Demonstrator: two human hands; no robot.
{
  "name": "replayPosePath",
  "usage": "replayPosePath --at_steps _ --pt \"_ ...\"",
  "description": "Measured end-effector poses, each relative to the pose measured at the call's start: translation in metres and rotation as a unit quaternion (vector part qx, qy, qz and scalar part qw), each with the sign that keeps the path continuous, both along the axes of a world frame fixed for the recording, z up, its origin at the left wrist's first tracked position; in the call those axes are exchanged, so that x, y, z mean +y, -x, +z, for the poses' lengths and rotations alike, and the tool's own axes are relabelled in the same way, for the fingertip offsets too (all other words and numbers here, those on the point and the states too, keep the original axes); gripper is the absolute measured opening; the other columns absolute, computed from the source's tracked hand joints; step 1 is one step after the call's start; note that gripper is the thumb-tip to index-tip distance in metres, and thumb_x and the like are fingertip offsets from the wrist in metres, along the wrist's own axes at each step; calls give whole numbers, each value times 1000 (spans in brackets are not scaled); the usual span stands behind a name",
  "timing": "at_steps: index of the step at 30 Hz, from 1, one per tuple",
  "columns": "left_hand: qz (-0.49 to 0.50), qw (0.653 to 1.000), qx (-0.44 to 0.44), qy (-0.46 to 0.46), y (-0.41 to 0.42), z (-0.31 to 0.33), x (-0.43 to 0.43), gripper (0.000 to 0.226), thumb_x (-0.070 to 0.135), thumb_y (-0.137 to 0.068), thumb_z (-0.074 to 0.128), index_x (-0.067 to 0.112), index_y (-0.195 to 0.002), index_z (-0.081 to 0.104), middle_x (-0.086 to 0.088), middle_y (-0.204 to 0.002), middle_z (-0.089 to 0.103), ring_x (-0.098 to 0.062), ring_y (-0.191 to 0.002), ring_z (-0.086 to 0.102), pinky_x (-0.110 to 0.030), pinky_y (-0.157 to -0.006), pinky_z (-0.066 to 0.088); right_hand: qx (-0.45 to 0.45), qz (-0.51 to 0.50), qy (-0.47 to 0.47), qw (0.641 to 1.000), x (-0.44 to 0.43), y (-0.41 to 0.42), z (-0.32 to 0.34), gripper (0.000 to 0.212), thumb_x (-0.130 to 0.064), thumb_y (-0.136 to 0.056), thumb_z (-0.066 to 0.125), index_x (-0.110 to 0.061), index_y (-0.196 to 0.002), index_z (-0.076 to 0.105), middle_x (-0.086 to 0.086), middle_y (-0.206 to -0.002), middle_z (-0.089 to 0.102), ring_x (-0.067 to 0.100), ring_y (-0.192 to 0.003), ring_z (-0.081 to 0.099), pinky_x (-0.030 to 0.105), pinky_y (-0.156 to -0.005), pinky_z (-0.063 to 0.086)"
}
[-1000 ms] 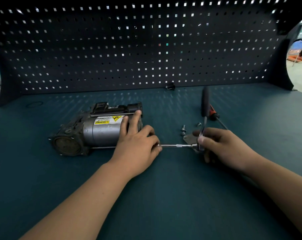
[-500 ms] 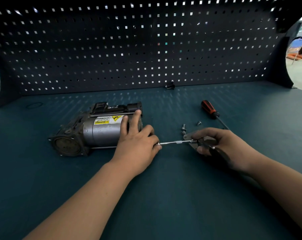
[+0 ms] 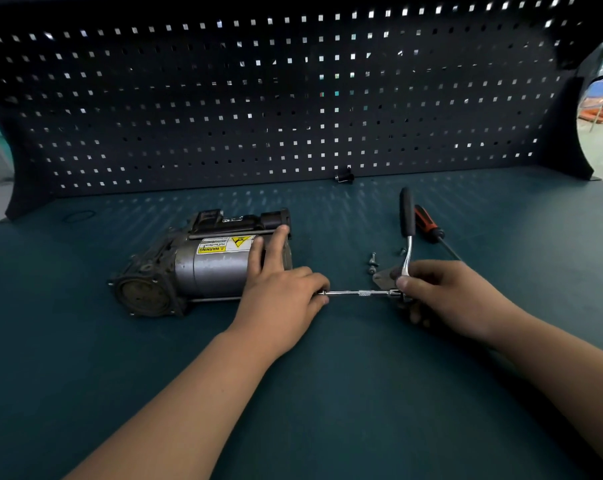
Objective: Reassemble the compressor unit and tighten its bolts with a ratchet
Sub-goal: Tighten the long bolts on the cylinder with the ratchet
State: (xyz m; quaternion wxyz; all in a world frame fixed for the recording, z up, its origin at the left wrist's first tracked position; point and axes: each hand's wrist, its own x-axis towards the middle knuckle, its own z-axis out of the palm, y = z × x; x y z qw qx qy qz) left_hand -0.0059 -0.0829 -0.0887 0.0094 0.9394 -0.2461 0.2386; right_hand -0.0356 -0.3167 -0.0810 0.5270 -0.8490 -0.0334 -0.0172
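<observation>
Right hand (image 3: 442,296): fingers (image 3: 404,283) pinch the chrome ratchet (image 3: 407,237) at its head.
Left hand (image 3: 279,303): two fingers flat on the compressor unit (image 3: 206,268)'s steel can, others curled at the slim extension bar (image 3: 358,292); grip hidden.
Compressor unit: lying left on the worktop (image 3: 327,393).
Change: black handle swings upright again!

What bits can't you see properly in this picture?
Head view:
- Bolt: the left hand covers where the extension bar meets the compressor.
- Head of the ratchet: inside the right hand.
- Tip of the screwdriver: behind that hand.
- The small black item by the pegboard: too small to name.
</observation>
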Motion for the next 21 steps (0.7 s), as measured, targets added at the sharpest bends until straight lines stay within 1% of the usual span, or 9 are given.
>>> replayPosePath --at_steps 1,3,6,8,11,13,14,16,21 --pt "1 1000 1 -4 -1 0 0 26 49 -94 43 38 -109 61 22 -108 64 -22 -140 -11 -42 -102 -27 -4 13 -19 1000 -2 2 1 8 -13 -91 61 -13 -91 69 -1 -61 65 13 -54 61 21 -51 50" --pt "4 1000 1 -12 -1 -1 -1 28 49 -95 40 38 -110 60 22 -107 64 -22 -139 -12 -42 -100 -29 -14 41 -18 999 -4 4 1 17 -5 -85 67 -20 -91 70 -2 -69 69 13 -64 64 22 -64 52" --pt "5 1000 -1 -6 -1 -1 -1 27 49 -94 41 38 -109 62 21 -106 64 -21 -139 -12 -42 -100 -30 -64 63 91 992 -8 7 2 29 -4 -78 75 -30 -88 69 -15 -101 69 0 -92 65 11 -85 44" --pt "0 1000 -1 1 0 -1 0 26 49 -93 44 38 -108 63 21 -107 64 -22 -141 -11 -41 -102 -29 -62 59 96 992 -8 6 1 26 -5 -78 76 -29 -89 70 -18 -95 70 -5 -85 65 6 -78 43" --pt "-15 1000 2 21 2 0 1 26 50 -89 52 38 -109 62 22 -113 61 -24 -143 -8 -39 -103 -29 -12 9 -9 1000 1 4 4 4 -15 -87 66 -16 -89 70 -3 -70 70 10 -54 63 18 -53 48" --pt "-25 999 7 40 2 0 1 26 50 -86 56 38 -108 63 22 -112 62 -24 -143 -8 -38 -103 -29 30 -46 -9 998 8 -1 3 30 -33 -95 54 -7 -85 66 1 -58 66 16 -46 59 24 -45 45" --pt "-24 999 7 42 2 0 1 25 49 -87 56 38 -108 63 22 -111 63 -24 -143 -8 -38 -103 -29 54 -66 11 996 10 -3 3 41 -41 -97 47 -6 -82 64 2 -54 65 16 -43 57 24 -43 43" --pt "-13 999 5 32 1 -1 -1 24 48 -90 52 39 -109 63 22 -110 64 -24 -143 -8 -39 -102 -29 71 -77 30 994 13 -4 3 44 -43 -98 43 -8 -81 61 2 -53 65 15 -40 55 21 -40 41" --pt "-7 1000 8 16 -2 -2 -2 26 48 -93 45 41 -111 62 22 -107 64 -23 -141 -12 -41 -99 -31 4 -19 -23 1000 2 0 1 16 -23 -95 56 -11 -94 66 0 -66 69 15 -50 61 22 -46 49"
